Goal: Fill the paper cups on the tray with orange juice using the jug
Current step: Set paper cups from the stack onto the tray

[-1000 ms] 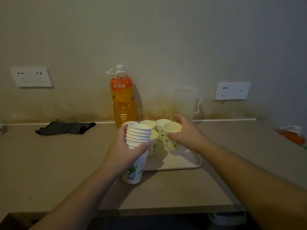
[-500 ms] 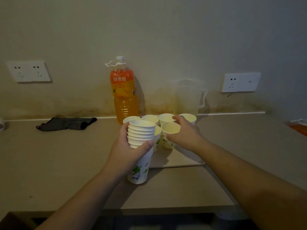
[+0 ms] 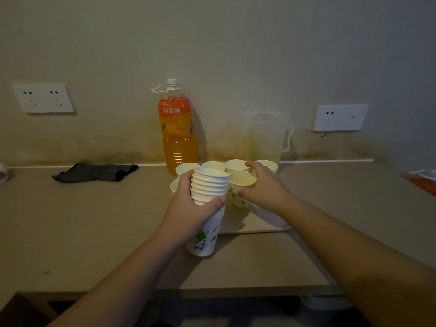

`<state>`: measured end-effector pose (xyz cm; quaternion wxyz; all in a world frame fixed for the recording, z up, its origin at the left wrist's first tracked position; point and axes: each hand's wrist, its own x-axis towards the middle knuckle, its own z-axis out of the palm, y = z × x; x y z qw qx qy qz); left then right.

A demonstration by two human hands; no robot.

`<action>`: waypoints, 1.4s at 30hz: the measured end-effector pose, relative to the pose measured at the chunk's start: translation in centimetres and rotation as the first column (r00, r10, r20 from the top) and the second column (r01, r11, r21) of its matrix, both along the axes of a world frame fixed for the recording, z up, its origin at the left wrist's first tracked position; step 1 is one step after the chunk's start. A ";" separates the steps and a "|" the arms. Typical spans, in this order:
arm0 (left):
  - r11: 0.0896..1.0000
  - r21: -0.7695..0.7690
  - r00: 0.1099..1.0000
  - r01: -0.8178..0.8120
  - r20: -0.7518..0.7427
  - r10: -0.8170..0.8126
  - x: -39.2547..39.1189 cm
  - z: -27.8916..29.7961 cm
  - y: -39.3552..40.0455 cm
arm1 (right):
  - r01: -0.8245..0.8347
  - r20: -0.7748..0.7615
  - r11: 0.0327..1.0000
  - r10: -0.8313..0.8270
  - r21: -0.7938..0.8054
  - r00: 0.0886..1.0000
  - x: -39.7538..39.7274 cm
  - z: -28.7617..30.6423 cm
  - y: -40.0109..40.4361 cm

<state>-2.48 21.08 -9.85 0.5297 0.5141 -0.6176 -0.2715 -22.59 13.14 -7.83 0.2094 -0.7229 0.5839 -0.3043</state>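
Clearly these paper cups are light and crushable: my left hand wraps the cup stack mid-frame, my right hand pinches one cup gently near its rim.

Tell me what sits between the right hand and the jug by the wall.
The right hand grips a paper cup on the tray. Between it and the jug stands only the back row of cups.

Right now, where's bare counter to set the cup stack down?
Bare: counter left of the tray, in front of the dark cloth; also front strip along the near edge. Crowded: tray's back rows of cups, plus bottle and jug at the wall.
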 end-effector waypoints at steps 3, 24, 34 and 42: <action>1.000 0.005 1.000 0.012 0.025 -0.012 -0.7 0.4 -0.4 | 0.004 0.013 0.996 -0.003 -0.092 1.000 -0.4 0.5 0.6; 0.991 0.118 0.982 0.070 0.169 -0.089 -4.4 1.3 -0.6 | 0.002 0.497 1.000 -0.006 0.008 0.868 -4.6 4.3 2.4; 0.990 0.138 0.985 0.038 0.160 -0.060 -4.3 1.0 -0.4 | 0.139 0.012 0.990 -0.139 -0.032 0.990 -6.0 -0.2 1.2; 0.991 0.124 0.992 0.059 0.100 -0.072 -4.2 0.5 -0.5 | 0.168 -0.082 0.985 -0.170 -0.029 0.982 -5.6 -0.8 0.0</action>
